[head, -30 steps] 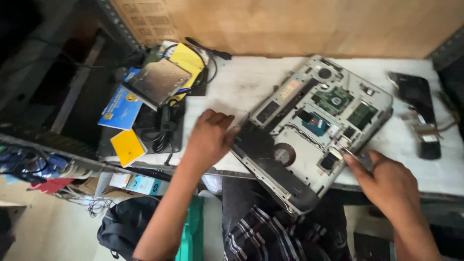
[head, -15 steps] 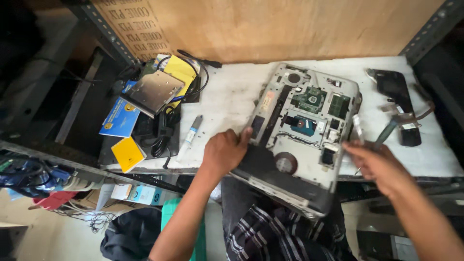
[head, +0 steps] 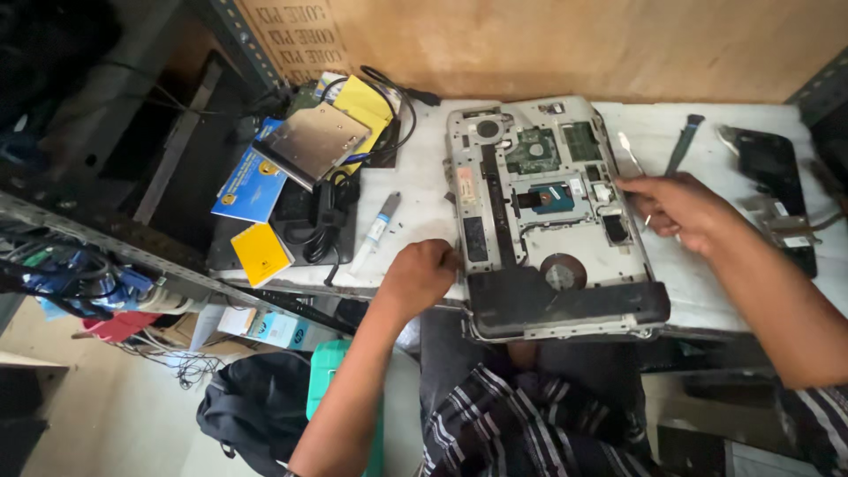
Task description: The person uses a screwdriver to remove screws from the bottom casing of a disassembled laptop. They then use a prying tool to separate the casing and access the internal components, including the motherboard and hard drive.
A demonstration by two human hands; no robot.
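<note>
Currently my left hand [head: 422,276], fingers curled shut, steadies the opened laptop base [head: 548,221] at its left edge; its long axis runs away from me. Right hand [head: 680,210] grips a slim tool [head: 629,155] at its right edge, nearer the circuit board [head: 533,150].

You have a silver drive caddy [head: 311,141] lying on a yellow pad [head: 369,104], a small white syringe tube [head: 376,230], black cables [head: 322,212], and a black backpack [head: 252,415] on the floor.

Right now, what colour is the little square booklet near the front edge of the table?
Yellow. The booklet lies left of the open laptop, seen in the head view.
</note>
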